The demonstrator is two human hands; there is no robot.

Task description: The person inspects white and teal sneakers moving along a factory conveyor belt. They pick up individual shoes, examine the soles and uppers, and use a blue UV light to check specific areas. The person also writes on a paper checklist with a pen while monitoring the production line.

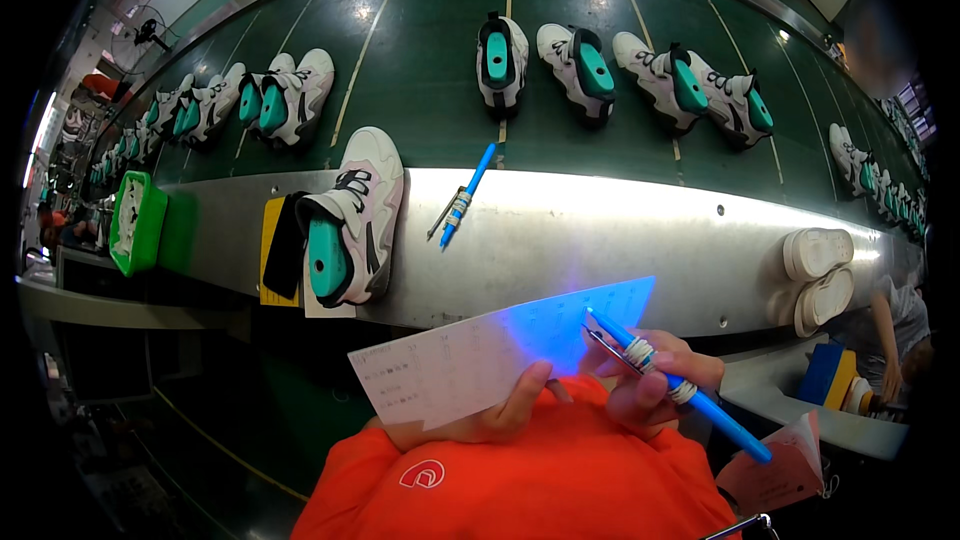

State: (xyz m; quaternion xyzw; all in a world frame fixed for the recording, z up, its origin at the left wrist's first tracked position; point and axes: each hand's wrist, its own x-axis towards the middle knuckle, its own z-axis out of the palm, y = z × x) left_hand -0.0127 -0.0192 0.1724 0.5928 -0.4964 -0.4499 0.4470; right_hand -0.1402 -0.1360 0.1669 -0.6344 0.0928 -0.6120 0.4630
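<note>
In front of my orange shirt, my left hand [515, 410] is closed on the lower edge of a white paper card [440, 370] with rows of faint markings. Fingers of my right hand [665, 380] wrap round a blue pen [728, 428] that has a thin silver and dark rod bound to it with pale bands. Its tip points at the card's right part, where blue light glows. A second blue pen [480, 170], bound the same way, lies on the metal ledge [600, 230]. Left of it stands a white and pink sneaker [380, 210] with a teal insert.
Beyond the ledge, a green conveyor belt [420, 70] carries several similar sneakers [500, 60]. A black flat object [287, 250] overlaps a yellow pad [270, 230] beside the near sneaker. A green bin [150, 230] stands left; pale soles [820, 255] lie right, near another person's arm [885, 330].
</note>
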